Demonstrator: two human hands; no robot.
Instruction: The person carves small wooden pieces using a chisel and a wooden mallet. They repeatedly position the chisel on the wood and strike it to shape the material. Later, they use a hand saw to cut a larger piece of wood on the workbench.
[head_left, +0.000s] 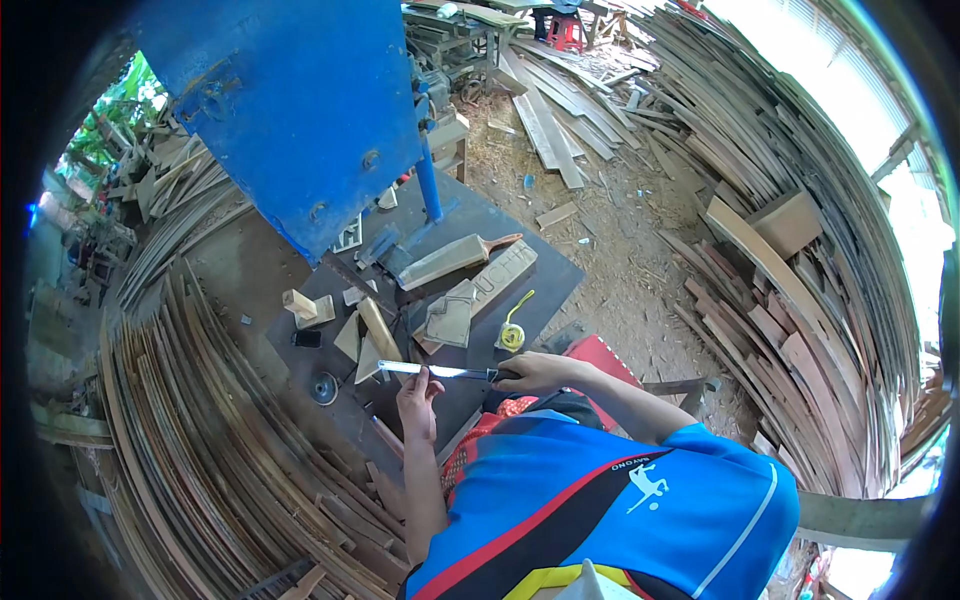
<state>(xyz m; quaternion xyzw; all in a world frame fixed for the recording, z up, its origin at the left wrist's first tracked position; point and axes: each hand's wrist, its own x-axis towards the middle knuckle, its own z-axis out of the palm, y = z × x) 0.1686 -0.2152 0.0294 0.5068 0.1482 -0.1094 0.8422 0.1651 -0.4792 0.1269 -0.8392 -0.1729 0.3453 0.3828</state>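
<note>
Both hands hold a long flat metal blade [440, 371] level over the dark machine table [545, 275]. My right hand [535, 372] grips its dark handle end. My left hand [416, 393] pinches the shiny blade near its middle with thumb and fingers, and the bright tip sticks out to the left. Just beyond the blade lie small wooden wedges [372, 335] and a cut wooden block [450, 318].
A blue machine housing [290, 110] rises over the table's far left. A yellow tape measure [512, 335], a long wooden block [450, 258] and small offcuts lie on the table. A red stool [603, 355] stands by my right arm. Stacks of curved wooden slats [220, 460] surround the sawdust floor.
</note>
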